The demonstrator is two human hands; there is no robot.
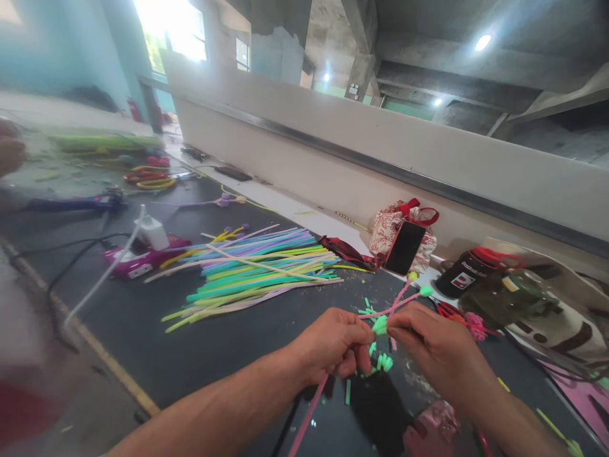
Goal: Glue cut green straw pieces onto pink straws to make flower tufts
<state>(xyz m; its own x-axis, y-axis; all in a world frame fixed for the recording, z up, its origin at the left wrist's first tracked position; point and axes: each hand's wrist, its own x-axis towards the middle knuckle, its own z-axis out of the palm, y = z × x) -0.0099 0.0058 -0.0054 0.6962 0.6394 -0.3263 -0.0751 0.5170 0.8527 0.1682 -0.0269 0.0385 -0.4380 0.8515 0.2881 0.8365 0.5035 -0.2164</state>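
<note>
Between my two hands, low in the middle of the head view, is a small green fuzzy piece [380,325]. My left hand [335,343] pinches it from the left, and a pink stem [309,416] runs down from beneath that hand. From the right, the fingertips of my right hand [431,339] close on the same green piece. Just beyond, pink stems with a green tip [426,291] and a yellow tip [413,277] cross on the dark table [228,362]. Curled green pieces [383,362] lie under my hands.
A pile of pastel stems [266,263] spreads across the table's middle. At left sit a purple power strip [147,257] and a white bottle [155,233]. A phone [404,247] leans on a patterned bag [383,228]. Black bottle [464,273] and pliers [450,311] are right. Another person's hand [10,149] shows far left.
</note>
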